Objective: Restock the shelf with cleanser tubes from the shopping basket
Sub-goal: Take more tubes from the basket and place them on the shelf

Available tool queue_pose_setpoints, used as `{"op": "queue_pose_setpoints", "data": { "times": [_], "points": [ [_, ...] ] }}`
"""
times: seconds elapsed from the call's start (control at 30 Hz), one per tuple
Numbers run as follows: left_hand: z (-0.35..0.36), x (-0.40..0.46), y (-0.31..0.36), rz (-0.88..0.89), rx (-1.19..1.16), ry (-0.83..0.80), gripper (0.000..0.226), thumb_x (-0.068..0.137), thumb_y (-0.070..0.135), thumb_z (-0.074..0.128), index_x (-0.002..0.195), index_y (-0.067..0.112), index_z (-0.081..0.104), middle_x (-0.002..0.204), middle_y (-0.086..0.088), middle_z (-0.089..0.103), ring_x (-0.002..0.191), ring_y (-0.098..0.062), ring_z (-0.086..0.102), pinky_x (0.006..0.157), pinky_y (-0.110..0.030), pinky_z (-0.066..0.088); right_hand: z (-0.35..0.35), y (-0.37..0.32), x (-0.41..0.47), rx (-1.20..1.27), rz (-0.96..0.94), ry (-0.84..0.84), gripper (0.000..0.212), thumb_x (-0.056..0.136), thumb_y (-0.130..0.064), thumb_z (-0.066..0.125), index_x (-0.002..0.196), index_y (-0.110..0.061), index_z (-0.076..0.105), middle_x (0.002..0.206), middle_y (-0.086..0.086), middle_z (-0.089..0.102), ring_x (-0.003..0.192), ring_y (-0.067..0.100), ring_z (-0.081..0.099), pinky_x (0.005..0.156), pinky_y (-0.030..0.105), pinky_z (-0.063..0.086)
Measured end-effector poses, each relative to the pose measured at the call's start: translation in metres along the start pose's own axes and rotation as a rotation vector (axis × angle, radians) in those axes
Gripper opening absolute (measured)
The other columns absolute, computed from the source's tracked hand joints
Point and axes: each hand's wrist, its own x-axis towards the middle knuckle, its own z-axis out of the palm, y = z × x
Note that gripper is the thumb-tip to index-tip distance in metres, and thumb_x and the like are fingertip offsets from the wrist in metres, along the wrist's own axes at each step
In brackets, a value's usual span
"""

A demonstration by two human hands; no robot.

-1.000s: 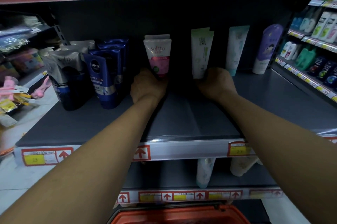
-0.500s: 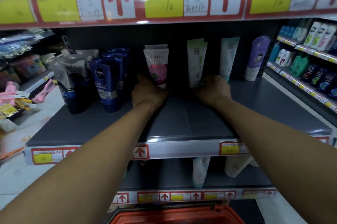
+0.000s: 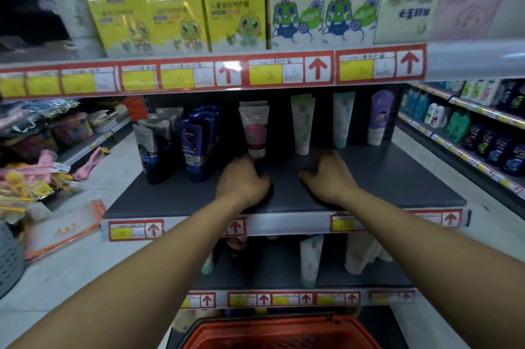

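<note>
The dark grey shelf (image 3: 383, 178) holds upright cleanser tubes along its back: a pink and white tube (image 3: 254, 128), a pale green tube (image 3: 302, 124), a teal tube (image 3: 342, 118) and a purple bottle (image 3: 380, 117). Dark blue tubes (image 3: 196, 144) and silver tubes (image 3: 152, 147) stand at the left. My left hand (image 3: 241, 181) hovers palm down over the shelf, just in front of the pink tube, holding nothing. My right hand (image 3: 329, 178) hovers in front of the green tube, fingers loosely curled, also without a tube. The red shopping basket (image 3: 278, 333) sits below at the bottom edge.
An upper shelf carries yellow and white product boxes (image 3: 235, 13). A lower shelf (image 3: 284, 283) holds pale tubes. Another rack of bottles (image 3: 468, 132) runs along the right. Packaged goods (image 3: 34, 178) lie at the left, and a grey basket (image 3: 8, 257) stands at the left edge.
Both hands have drawn back from the pink and green tubes toward the shelf's front. The view has tilted upward, showing the upper shelf of boxes.
</note>
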Motion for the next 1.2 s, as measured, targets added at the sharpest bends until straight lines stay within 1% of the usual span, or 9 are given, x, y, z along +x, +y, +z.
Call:
{"op": "queue_pose_setpoints", "data": {
  "times": [0.07,0.13,0.27,0.47,0.67,0.83,0.93,1.07,1.2],
  "points": [
    [-0.009,-0.016,0.003,0.017,0.011,0.024,0.049,0.089,0.038,0.067,0.132,0.016,0.061,0.132,-0.009,0.063,0.119,-0.030,0.061,0.097,-0.040,0.054,-0.007,-0.007,-0.018,-0.011,-0.004,0.026,0.056,0.081,-0.058,0.060,0.119,-0.017,0.066,0.122,0.010,0.060,0.103,0.028,0.062,0.080,0.027,0.047],
    [-0.018,-0.032,0.005,0.043,0.037,0.064,0.042,0.089,0.037,0.065,0.125,0.015,0.064,0.126,-0.010,0.064,0.115,-0.031,0.062,0.092,-0.041,0.055,-0.013,-0.014,-0.034,-0.027,-0.015,0.074,0.043,0.088,-0.046,0.065,0.115,-0.013,0.065,0.118,0.013,0.060,0.102,0.032,0.061,0.075,0.028,0.041],
    [-0.030,-0.063,0.011,0.106,0.091,0.146,0.039,0.087,0.032,0.063,0.122,0.013,0.065,0.123,-0.011,0.063,0.113,-0.034,0.059,0.088,-0.042,0.054,-0.023,-0.026,-0.066,-0.019,-0.059,0.167,0.041,0.089,-0.040,0.067,0.121,-0.014,0.065,0.119,0.012,0.062,0.105,0.032,0.063,0.085,0.035,0.052],
    [-0.039,-0.102,0.019,0.146,0.067,0.177,0.037,0.088,0.030,0.061,0.122,0.016,0.065,0.123,-0.007,0.062,0.116,-0.029,0.055,0.090,-0.040,0.051,-0.027,-0.039,-0.110,-0.006,-0.111,0.219,0.030,0.091,-0.032,0.065,0.116,-0.017,0.067,0.113,0.008,0.061,0.102,0.028,0.063,0.088,0.036,0.051],
    [-0.035,-0.141,0.014,0.123,0.006,0.156,0.034,0.091,0.030,0.062,0.122,0.018,0.063,0.124,-0.003,0.060,0.113,-0.026,0.059,0.086,-0.036,0.049,-0.020,-0.039,-0.146,0.001,-0.113,0.195,0.018,0.090,-0.029,0.062,0.105,-0.021,0.067,0.105,0.002,0.063,0.097,0.024,0.064,0.085,0.038,0.054],
    [-0.019,-0.168,0.000,0.075,-0.008,0.137,0.031,0.090,0.029,0.063,0.120,0.021,0.063,0.117,0.002,0.063,0.105,-0.022,0.062,0.078,-0.034,0.051,0.000,-0.027,-0.173,0.008,-0.102,0.139,0.019,0.090,-0.027,0.062,0.106,-0.020,0.068,0.100,-0.001,0.064,0.092,0.021,0.063,0.077,0.036,0.055],
    [-0.007,-0.180,-0.012,0.039,-0.022,0.114,0.025,0.087,0.025,0.063,0.112,0.020,0.065,0.111,0.001,0.066,0.102,-0.023,0.063,0.079,-0.035,0.051,0.015,-0.018,-0.184,0.008,-0.072,0.099,0.019,0.090,-0.028,0.062,0.106,-0.021,0.069,0.099,-0.002,0.066,0.091,0.021,0.064,0.077,0.037,0.056],
    [0.013,-0.192,-0.030,0.007,-0.015,0.064,0.015,0.086,0.023,0.063,0.101,0.021,0.061,0.103,-0.001,0.064,0.090,-0.025,0.058,0.071,-0.033,0.042,0.037,-0.004,-0.197,-0.005,-0.061,0.041,0.016,0.090,-0.030,0.062,0.102,-0.022,0.069,0.099,-0.002,0.066,0.093,0.022,0.064,0.079,0.040,0.056],
    [0.038,-0.200,-0.051,-0.024,0.007,-0.042,0.022,0.088,0.029,0.063,0.108,0.022,0.064,0.108,-0.001,0.067,0.101,-0.028,0.064,0.076,-0.035,0.049,0.059,0.014,-0.206,0.002,-0.053,-0.046,0.015,0.090,-0.030,0.061,0.099,-0.021,0.069,0.096,0.002,0.068,0.091,0.027,0.065,0.079,0.043,0.057]
  ]
}}
